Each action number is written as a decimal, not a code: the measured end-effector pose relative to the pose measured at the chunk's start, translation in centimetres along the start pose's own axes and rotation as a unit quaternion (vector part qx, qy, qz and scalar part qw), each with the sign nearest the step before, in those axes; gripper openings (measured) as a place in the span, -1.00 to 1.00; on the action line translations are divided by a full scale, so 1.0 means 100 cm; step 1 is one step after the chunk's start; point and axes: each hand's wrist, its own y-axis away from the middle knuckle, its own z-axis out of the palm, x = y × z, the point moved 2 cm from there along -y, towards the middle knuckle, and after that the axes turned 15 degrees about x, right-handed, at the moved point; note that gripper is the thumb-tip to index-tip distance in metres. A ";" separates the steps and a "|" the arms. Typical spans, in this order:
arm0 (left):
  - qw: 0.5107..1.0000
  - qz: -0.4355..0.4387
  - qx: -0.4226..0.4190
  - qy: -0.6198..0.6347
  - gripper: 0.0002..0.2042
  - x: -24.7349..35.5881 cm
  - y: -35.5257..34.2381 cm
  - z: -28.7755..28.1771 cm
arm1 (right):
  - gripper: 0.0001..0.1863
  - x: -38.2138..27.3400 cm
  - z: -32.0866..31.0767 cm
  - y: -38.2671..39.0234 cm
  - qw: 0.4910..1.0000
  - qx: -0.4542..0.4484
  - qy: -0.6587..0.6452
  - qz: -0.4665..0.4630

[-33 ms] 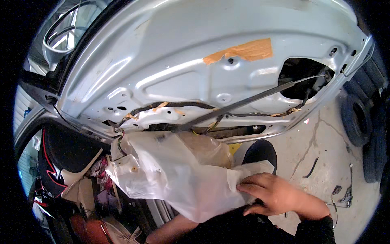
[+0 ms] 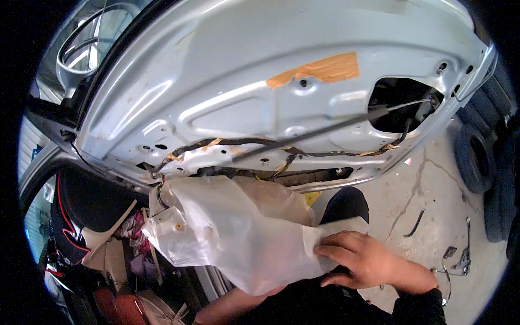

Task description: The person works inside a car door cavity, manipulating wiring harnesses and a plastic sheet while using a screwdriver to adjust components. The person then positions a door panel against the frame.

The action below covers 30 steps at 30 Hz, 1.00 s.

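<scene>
A crumpled, translucent white plastic sheet [image 2: 216,233] lies across my lap, below the inner side of a silver car door [image 2: 233,54]. My right hand [image 2: 355,257] grips the sheet's right edge, thumb beneath and fingers on top. From below, my left hand [image 2: 275,291] reaches under the sheet; its fingers are hidden, with only a pinkish shape showing through. A dark, narrow strip [image 2: 319,132] hangs slantwise from the door's large opening [image 2: 403,105] toward the sheet. A taped black wiring harness [image 2: 233,141] runs along the door.
Orange tape [image 2: 319,70] sticks to the door panel. Black tires [image 2: 476,162] stand at the right. Metal parts [image 2: 463,262] and a short black strip [image 2: 414,223] lie on the cracked concrete floor. The car's interior, with a black and red-trimmed panel [image 2: 81,211], is at the left.
The dark strip's lower end has swung up, off the sheet and against the door panel. My view has shifted very slightly. Both hands stay nearly in place.
</scene>
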 end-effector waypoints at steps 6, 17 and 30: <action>0.999 0.007 -0.013 0.047 -0.55 0.006 -0.018 0.006 | -0.55 -0.017 -0.012 -0.011 0.985 0.098 -0.089 -0.112; 0.980 0.073 0.057 0.175 -0.51 0.039 -0.038 -0.011 | -0.62 -0.032 -0.057 -0.079 0.969 0.121 -0.033 -0.214; 0.997 0.048 -0.005 0.061 -0.56 0.076 -0.053 0.006 | -0.68 -0.049 -0.043 -0.128 0.950 0.250 -0.016 -0.187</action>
